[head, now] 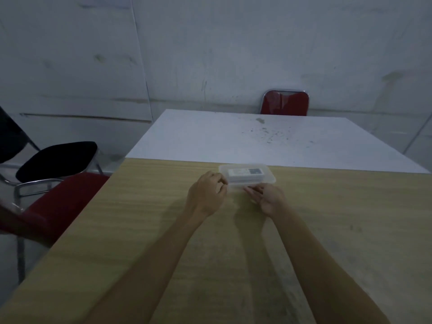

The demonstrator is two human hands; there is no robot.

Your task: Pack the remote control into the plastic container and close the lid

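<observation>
A clear plastic container with its lid on rests on the wooden table, near the far edge of the wood. A white remote control shows through the lid, lying flat inside. My left hand is at the container's left end, fingers curled against its corner. My right hand lies at the container's near side, palm partly up, fingers stretched toward its front edge and touching or nearly touching it.
A white table with dark specks adjoins the wooden one behind the container. A red chair stands at its far side. A black chair and a red chair stand left of the wooden table.
</observation>
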